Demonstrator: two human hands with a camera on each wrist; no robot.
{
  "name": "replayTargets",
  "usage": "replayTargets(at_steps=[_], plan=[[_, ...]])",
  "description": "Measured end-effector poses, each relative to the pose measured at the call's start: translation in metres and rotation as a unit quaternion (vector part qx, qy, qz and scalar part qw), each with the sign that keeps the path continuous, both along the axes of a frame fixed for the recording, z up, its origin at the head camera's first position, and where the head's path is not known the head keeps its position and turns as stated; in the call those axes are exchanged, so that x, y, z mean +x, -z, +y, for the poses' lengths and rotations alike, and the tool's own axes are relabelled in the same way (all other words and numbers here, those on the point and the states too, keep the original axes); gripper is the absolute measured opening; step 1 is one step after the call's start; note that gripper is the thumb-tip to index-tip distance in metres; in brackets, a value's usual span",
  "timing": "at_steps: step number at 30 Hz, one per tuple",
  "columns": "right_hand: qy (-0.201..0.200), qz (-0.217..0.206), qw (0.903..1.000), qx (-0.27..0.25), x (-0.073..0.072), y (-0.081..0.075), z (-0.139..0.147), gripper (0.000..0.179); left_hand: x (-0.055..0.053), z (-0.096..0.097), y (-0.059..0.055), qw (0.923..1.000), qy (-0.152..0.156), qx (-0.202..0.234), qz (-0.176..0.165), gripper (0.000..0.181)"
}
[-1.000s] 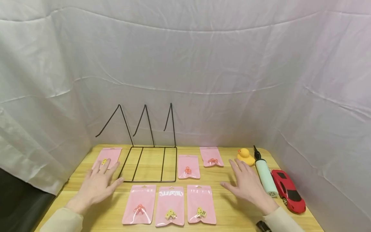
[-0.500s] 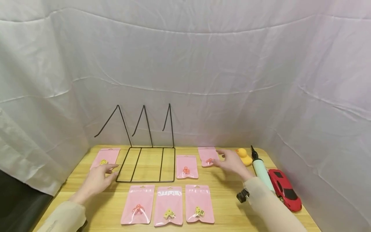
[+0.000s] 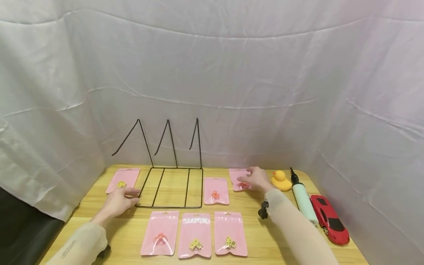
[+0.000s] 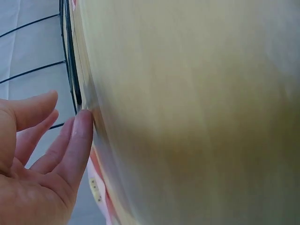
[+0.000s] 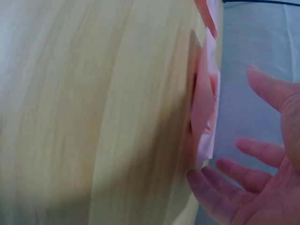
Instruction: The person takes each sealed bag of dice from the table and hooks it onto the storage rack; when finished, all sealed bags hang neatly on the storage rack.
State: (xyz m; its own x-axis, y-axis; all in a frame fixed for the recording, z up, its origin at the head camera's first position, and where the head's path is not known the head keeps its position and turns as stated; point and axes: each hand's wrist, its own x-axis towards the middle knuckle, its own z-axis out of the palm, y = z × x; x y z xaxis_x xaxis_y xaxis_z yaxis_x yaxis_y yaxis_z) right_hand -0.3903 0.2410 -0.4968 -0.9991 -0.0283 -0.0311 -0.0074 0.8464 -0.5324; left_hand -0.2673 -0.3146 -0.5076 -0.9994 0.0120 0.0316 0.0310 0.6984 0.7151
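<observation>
My right hand [image 3: 259, 179] reaches over the right side of a pink pouch with red dice [image 3: 234, 175] at the back right. In the right wrist view its thumb and fingers stand apart, with fingertips beside the pouch [image 5: 202, 103]. My left hand [image 3: 116, 202] is at the front left corner of the black wire rack [image 3: 202, 187]; in the left wrist view its fingers are loosely extended near the rack's wire [image 4: 74, 70], contact unclear. A pink pouch with yellow dice [image 3: 126, 176] lies just beyond that hand. Another red-dice pouch [image 3: 216, 186] lies right of the rack.
Along the front lie a red-dice pouch [image 3: 160, 224] and two yellow-dice pouches [image 3: 194, 229] [image 3: 230, 226]. A rubber duck [image 3: 280, 180], a pale green hand pump [image 3: 304, 202] and a red toy car [image 3: 329, 219] line the right side. White curtains surround the wooden table [image 3: 265, 235].
My right hand has moved up and left from beside the duck to the back right pouch. My left hand has drawn back from the left pouch to the rack's corner.
</observation>
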Motion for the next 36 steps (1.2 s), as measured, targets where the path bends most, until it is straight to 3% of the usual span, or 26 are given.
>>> replayTargets(at_steps=[8, 15, 22, 29, 36], plan=[[0.031, -0.017, 0.9993, -0.012, -0.003, 0.006, -0.004, 0.088, -0.003, 0.003, 0.003, 0.9999, -0.011, 0.005, -0.009, 0.044], [0.048, -0.028, 0.9953, -0.079, -0.008, 0.014, 0.004, 0.080, -0.007, 0.002, 0.005, 0.9990, -0.017, 0.031, -0.027, 0.041], [0.067, -0.037, 0.9792, -0.188, -0.007, 0.018, 0.007, 0.061, -0.010, -0.003, 0.005, 0.9991, -0.014, 0.021, -0.033, 0.040], [0.054, -0.024, 0.9665, -0.250, 0.003, 0.017, 0.009, 0.059, -0.013, -0.009, 0.007, 0.9987, 0.010, 0.029, -0.040, 0.045], [0.040, -0.009, 0.9621, -0.270, 0.012, 0.013, 0.013, 0.056, -0.013, -0.010, 0.006, 0.9979, 0.021, 0.034, -0.050, 0.045]])
